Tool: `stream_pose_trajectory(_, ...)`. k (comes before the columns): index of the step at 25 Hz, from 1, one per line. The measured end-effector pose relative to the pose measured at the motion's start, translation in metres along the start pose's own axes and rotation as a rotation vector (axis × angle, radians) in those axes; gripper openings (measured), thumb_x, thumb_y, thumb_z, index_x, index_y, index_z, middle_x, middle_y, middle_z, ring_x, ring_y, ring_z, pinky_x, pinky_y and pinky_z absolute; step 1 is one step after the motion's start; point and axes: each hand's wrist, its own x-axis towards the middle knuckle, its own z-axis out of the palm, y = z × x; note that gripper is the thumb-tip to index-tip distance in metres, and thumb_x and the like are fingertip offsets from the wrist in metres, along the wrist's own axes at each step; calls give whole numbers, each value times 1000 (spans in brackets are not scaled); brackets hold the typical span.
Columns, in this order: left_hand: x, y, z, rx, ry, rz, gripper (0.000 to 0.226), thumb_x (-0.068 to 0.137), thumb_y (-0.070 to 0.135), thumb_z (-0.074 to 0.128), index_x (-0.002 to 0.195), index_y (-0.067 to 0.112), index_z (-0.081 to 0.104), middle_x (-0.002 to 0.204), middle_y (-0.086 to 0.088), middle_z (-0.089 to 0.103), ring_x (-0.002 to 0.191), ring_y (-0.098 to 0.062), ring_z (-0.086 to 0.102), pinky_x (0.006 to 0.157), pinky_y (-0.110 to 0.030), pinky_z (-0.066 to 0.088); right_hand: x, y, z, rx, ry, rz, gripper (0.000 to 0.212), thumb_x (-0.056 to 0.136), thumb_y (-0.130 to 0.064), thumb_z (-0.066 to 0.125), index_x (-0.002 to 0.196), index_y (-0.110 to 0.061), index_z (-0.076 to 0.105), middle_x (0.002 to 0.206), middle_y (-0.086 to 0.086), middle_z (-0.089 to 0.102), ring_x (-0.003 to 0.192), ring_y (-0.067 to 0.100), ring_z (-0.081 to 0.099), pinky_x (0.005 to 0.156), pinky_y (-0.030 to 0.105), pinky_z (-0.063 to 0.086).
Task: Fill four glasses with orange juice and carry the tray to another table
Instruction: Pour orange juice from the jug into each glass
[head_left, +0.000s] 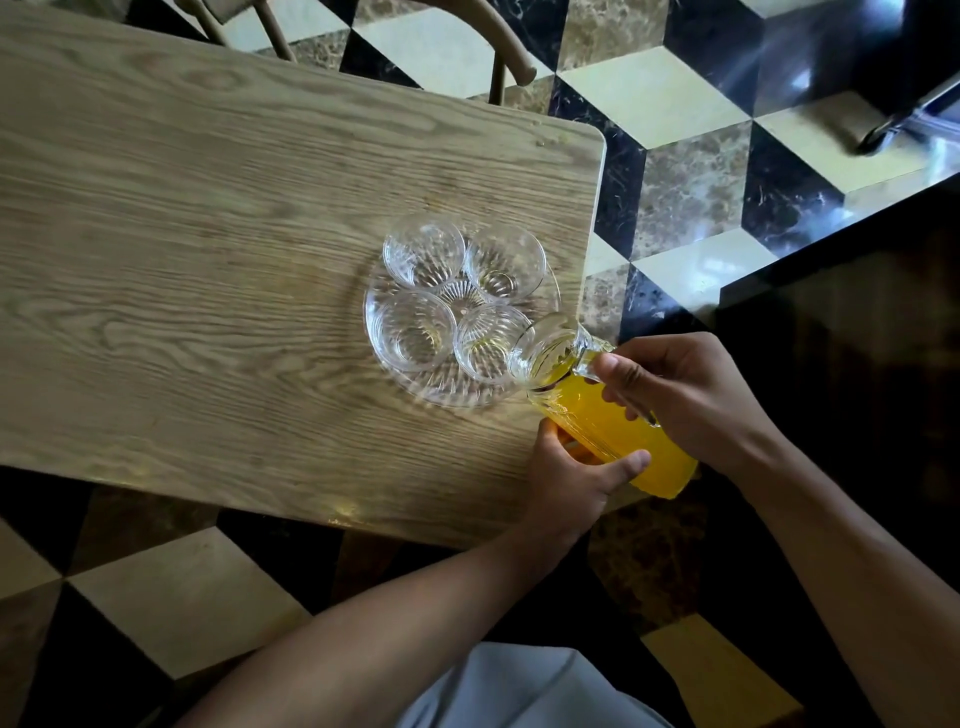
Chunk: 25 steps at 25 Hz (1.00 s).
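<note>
Both hands hold a tilted glass pitcher of orange juice: the right hand grips its handle, the left hand cups underneath. Four ribbed glasses sit on a round glass tray on a wooden table.

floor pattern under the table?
Tumbling-block cube tiles in cream, black and brown marble; head view.

Light-oak table with a rounded corner is filling the left of frame. Floor is showing a cube-pattern marble tiling in cream, brown and black. Wooden chair is sitting at the table's far edge. Glare is bouncing off the tiles upper right; dark surface is occupying the right.
</note>
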Motion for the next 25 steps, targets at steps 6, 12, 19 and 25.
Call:
stream_pose_trajectory(6, 3, 2, 5, -40, -9, -12, 103, 51, 48, 107, 139, 25, 59, 125, -1, 81, 113, -22, 80, 105, -53, 63, 6, -8, 2, -34, 24, 5, 27, 92, -37, 69, 70, -22, 74, 60, -2, 70, 52, 7, 58, 50, 19, 46)
stream_pose_trajectory(12, 6, -3, 10, -60, 30, -6, 112, 41, 69, 104, 136, 29, 60, 124, 1, 81, 114, -24, 80, 105, -55, 62, 11, -15, 5, -116, 25, 21, 34, 87, -50, 66, 72, -21, 75, 67, 5, 73, 55, 15, 62, 54, 37, 51)
stream_pose_trajectory(19, 1, 0, 13, -66, 9, -26, 94, 54, 49, 104, 135, 26, 62, 124, 3, 81, 114, -20, 79, 107, -53, 61, 15, -24, 6, -150, 29, 33, 35, 83, -56, 64, 66, -27, 72, 63, -1, 71, 53, 14, 62, 54, 42, 53)
stream_pose_trajectory(25, -6, 5, 15, -61, 14, -53, 78, 68, 29, 104, 134, 19, 64, 121, 4, 81, 110, -10, 79, 108, -45, 62, 16, -28, 7, -204, 25, 30, 37, 82, -59, 62, 66, -28, 71, 58, -10, 69, 50, 11, 62, 53, 40, 53)
